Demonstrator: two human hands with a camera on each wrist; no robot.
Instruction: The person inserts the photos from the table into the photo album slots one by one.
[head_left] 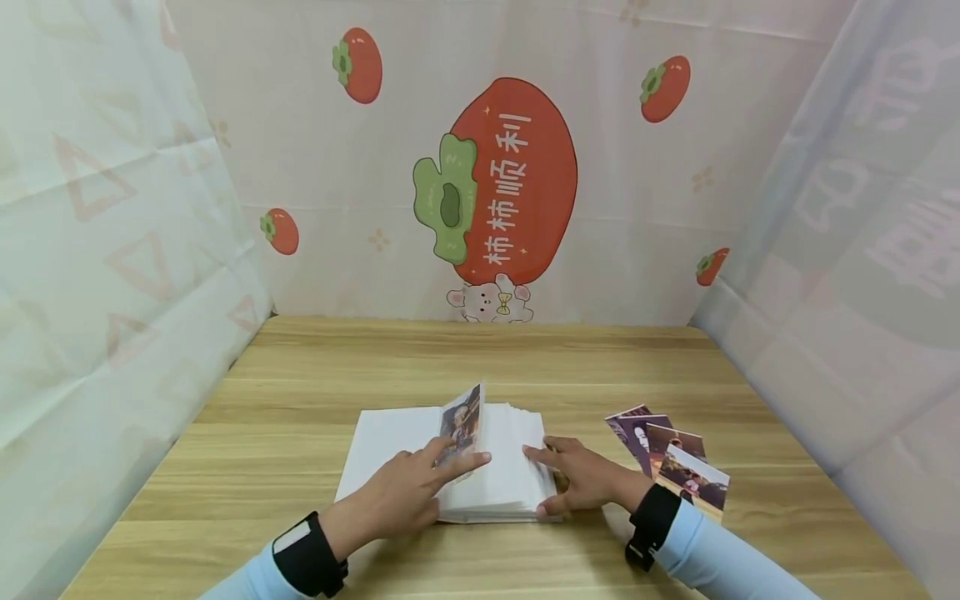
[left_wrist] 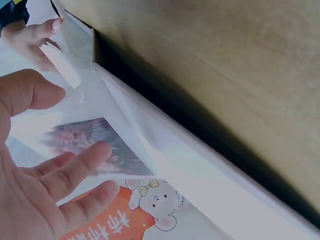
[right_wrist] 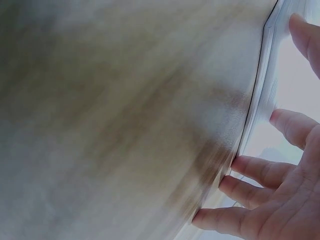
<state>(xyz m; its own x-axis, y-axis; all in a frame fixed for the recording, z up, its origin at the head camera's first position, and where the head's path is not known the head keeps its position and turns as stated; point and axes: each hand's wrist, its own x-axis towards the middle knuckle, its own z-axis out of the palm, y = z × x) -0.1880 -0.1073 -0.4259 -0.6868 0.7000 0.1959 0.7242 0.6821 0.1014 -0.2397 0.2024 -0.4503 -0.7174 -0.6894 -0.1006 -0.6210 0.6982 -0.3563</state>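
At three o'clock on the album (head_left: 393,442), our right hand (head_left: 581,477) is spread, apparently steadying it; our left hand (head_left: 405,493), also spread, seemingly supports the tilted photo page (head_left: 462,418).

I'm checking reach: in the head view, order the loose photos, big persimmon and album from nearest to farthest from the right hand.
1. Album, left, touching the right hand.
2. Loose photos, to the right.
3. Big persimmon, far behind the album.
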